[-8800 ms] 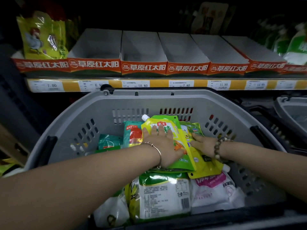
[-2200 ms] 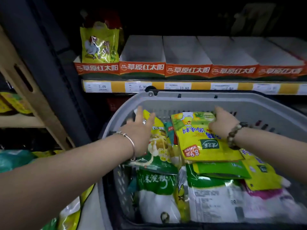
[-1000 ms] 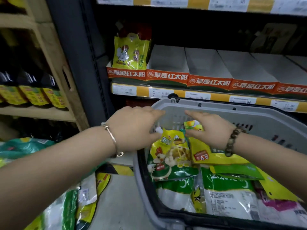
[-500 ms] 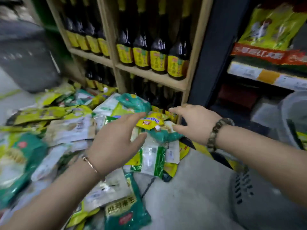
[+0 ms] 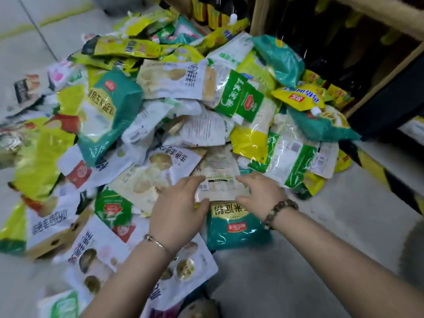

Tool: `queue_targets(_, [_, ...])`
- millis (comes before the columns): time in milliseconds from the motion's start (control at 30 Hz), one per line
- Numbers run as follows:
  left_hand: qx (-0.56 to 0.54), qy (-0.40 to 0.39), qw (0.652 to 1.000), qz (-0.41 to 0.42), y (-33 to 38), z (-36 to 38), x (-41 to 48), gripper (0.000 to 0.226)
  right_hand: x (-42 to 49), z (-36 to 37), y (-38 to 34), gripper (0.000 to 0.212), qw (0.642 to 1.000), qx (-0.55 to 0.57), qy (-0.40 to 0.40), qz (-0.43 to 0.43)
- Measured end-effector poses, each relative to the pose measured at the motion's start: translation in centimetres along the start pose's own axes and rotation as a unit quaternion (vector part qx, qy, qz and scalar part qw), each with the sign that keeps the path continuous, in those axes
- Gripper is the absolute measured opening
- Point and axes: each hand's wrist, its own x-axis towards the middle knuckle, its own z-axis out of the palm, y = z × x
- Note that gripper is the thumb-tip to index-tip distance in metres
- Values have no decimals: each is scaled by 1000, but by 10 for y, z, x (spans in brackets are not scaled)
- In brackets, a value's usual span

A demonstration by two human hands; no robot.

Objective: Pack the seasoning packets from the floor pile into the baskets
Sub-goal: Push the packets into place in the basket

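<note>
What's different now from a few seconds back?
Both hands let go of the packets in the basket and swung left to the floor pile. The left hand and right hand now flank a pale packet, touching its edges. The heap itself looks undisturbed.

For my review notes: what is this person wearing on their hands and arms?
No sleeves or gloves show; both forearms are bare. By the left hand sits a thin silvery bangle; by the right hand, a bracelet of dark brownish round beads.
</note>
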Motion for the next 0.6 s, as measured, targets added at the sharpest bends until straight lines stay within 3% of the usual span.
queue_targets(233, [-97,8,991,-95,-28,26,-7,45,29,66,-18,76,991,-121,-25,-46])
queue_targets(333, [-125,3,986,-108,-33,32,-9,42,36,76,-10,65,988,-142,2,-54])
queue_targets(433, [-199,28,971,-132,-37,33,-10,34,37,68,-4,61,992,-92,49,-64])
queue_targets(500, [-317,51,929,-183,-38,31,-8,23,28,57,1,55,994,-37,89,-59])
queue_targets(600, [-526,1,788,-321,-33,29,-5,15,-4,45,7,48,971,27,197,-132])
